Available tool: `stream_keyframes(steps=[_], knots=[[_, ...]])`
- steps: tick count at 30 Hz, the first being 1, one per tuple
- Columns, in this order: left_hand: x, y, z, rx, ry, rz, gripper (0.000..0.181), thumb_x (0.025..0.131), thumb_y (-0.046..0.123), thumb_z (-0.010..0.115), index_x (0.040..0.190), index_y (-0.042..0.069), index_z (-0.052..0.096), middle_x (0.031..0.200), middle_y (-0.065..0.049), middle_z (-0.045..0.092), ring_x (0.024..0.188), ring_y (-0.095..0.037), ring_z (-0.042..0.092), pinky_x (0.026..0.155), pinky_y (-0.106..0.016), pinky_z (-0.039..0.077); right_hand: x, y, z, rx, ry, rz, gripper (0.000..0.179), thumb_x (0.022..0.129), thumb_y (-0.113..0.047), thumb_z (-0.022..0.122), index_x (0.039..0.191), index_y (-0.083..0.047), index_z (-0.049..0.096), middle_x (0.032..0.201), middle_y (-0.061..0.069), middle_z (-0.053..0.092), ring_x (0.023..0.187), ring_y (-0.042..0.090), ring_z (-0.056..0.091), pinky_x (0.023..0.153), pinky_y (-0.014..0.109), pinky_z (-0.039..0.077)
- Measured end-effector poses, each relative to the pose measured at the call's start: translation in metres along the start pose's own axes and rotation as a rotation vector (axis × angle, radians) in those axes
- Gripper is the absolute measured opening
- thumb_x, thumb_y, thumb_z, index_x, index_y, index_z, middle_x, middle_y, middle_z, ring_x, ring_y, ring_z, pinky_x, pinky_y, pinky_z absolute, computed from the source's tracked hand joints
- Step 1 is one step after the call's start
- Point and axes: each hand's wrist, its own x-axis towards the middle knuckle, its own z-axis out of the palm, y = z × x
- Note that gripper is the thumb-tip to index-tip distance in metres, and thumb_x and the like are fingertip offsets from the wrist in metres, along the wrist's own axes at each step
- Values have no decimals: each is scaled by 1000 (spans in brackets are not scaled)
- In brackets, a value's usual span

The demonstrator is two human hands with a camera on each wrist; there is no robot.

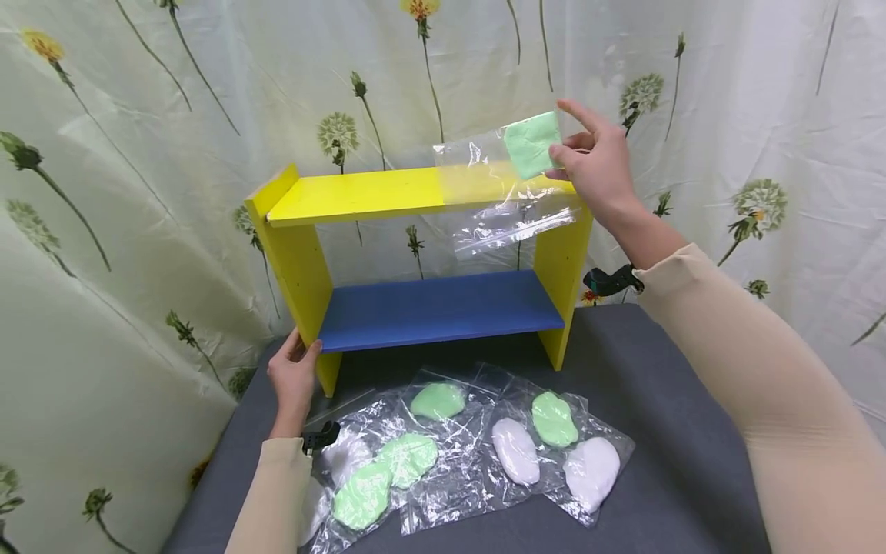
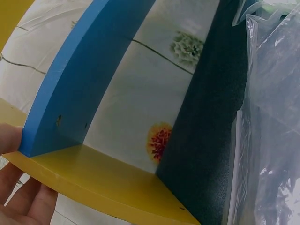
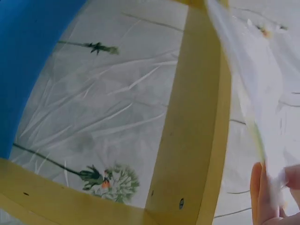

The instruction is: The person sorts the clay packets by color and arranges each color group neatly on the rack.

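Observation:
My right hand pinches a clear zip bag by one end, up in front of the top yellow shelf. Inside that bag, near my fingers, is a flat, squarish mint-green piece that looks soft; the bag's zip edge hangs low. In the right wrist view the bag appears nearly edge-on. My left hand grips the side panel of a small yellow and blue shelf unit, at the lower left beside the blue board. The left wrist view shows the thumb by the blue board's corner and the other fingers behind the panel.
On the dark grey tabletop, several clear bags overlap before the unit, holding green pieces and white pieces. A flower-printed curtain hangs behind and at the left. Dark straps with small devices circle both wrists.

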Motion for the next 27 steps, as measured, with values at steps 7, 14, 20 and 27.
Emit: stream_keyframes(steps=[7, 14, 20, 27], knots=[[-1, 0, 0, -8, 0, 6, 48, 81, 22, 69, 122, 41, 54, 119, 3, 59, 106, -13, 56, 87, -33, 46, 22, 9, 3, -60, 103, 101, 23, 86, -5, 59, 105, -12, 71, 112, 8, 54, 91, 21, 57, 72, 27, 52], [0, -2, 1, -9, -9, -6, 47, 81, 25, 69, 122, 42, 54, 118, 4, 59, 105, -12, 56, 87, -33, 46, 28, 26, 4, -206, 93, 74, 21, 83, -12, 66, 102, -18, 72, 106, 7, 56, 78, 17, 55, 64, 21, 51], [-1, -1, -1, -6, -6, -15, 47, 81, 25, 69, 122, 42, 54, 118, 4, 59, 106, -12, 56, 87, -33, 46, 26, 34, 6, -504, 112, -173, 65, 79, -12, 69, 129, -46, 44, 90, 10, 63, 80, 20, 63, 68, 25, 51], [-2, 0, 0, -10, 1, 2, 47, 80, 27, 69, 123, 39, 55, 118, 1, 59, 105, -14, 57, 86, -32, 47, 23, 42, 1, -830, 150, -324, 33, 81, -12, 65, 109, -28, 69, 91, 0, 68, 77, 14, 62, 58, 30, 42]])
